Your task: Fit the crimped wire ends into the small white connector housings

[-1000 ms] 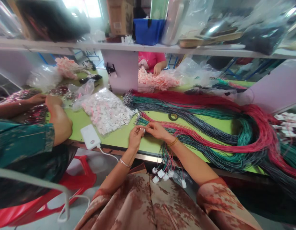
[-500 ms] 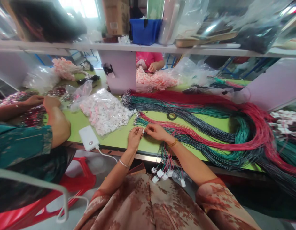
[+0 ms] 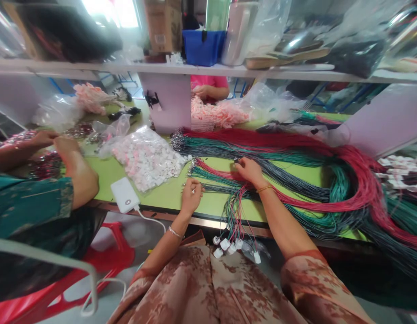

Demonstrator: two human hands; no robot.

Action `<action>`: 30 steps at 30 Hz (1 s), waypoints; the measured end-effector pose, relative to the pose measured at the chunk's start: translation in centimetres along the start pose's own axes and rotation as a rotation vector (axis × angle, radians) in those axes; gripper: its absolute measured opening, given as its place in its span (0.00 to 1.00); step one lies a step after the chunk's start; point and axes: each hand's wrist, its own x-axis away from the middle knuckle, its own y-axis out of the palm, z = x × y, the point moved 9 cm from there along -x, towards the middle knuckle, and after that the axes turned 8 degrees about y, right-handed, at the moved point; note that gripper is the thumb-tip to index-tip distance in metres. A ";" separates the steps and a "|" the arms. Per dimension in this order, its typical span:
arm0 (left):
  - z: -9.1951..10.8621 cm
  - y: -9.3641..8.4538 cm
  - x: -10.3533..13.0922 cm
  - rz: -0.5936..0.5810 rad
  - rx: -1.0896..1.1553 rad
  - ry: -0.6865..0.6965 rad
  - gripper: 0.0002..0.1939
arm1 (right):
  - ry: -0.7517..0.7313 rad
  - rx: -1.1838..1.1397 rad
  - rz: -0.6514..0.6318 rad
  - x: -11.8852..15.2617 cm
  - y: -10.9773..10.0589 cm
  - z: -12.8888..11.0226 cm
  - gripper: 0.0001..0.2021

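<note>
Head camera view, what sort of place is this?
Most likely an electrical assembly workshop: bundles of coloured wires lie along a green bench, wired white connectors hang over its near edge, and a clear bag holds many small, mostly white parts.

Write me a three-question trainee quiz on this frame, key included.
1. True or false: the left hand is apart from the plastic bag of white parts.
2. Multiple choice: which reaches farther from the person's body? (a) the left hand; (b) the right hand.
3. Open: which colours show in the long wires on the table?

Key: 1. True. 2. b. 3. Red, green and dark grey or black.
</note>
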 end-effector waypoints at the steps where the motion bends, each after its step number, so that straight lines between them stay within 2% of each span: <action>1: -0.2 0.1 0.1 -0.020 -0.014 -0.014 0.13 | -0.057 -0.170 -0.024 0.9 -0.5 -1.2 0.13; 3: -0.3 0.4 0.1 -0.067 -0.012 -0.049 0.14 | -0.212 -0.528 -0.134 3.5 -1.5 -4.2 0.14; 5: -0.1 0.6 0.1 -0.110 -0.027 -0.078 0.14 | -0.345 -0.764 -0.303 6.8 -2.1 -7.2 0.15; 7: 0.3 0.9 0.0 -0.158 -0.059 -0.099 0.14 | -0.431 -0.793 -0.482 10.1 -1.6 -9.5 0.15; 9: 0.7 1.0 -0.1 -0.177 -0.075 -0.120 0.14 | -0.476 -0.705 -0.573 12.6 -0.2 -10.7 0.14; 11: 1.1 1.0 -0.1 -0.172 -0.057 -0.141 0.14 | -0.481 -0.593 -0.547 13.6 1.1 -10.9 0.13; 15: 1.9 1.0 0.1 -0.169 -0.032 -0.126 0.19 | -0.425 -0.498 -0.430 13.2 2.9 -9.9 0.11; 17: 2.7 0.9 0.0 -0.169 -0.069 -0.061 0.19 | -0.419 -0.490 -0.412 13.0 3.3 -9.6 0.10; 20: 4.1 1.0 -0.2 -0.175 -0.172 0.082 0.13 | -0.415 -0.468 -0.386 12.9 3.7 -9.4 0.10; 24: 4.8 1.1 -0.3 -0.147 -0.327 0.188 0.07 | -0.395 -0.426 -0.347 13.0 4.4 -9.0 0.09; 27: 5.0 1.0 -0.2 -0.102 -0.372 0.215 0.07 | -0.419 -0.364 -0.270 13.5 3.5 -9.1 0.08; 30: 5.4 0.9 0.1 -0.067 -0.376 0.227 0.07 | -0.422 -0.390 -0.118 13.8 0.5 -9.3 0.10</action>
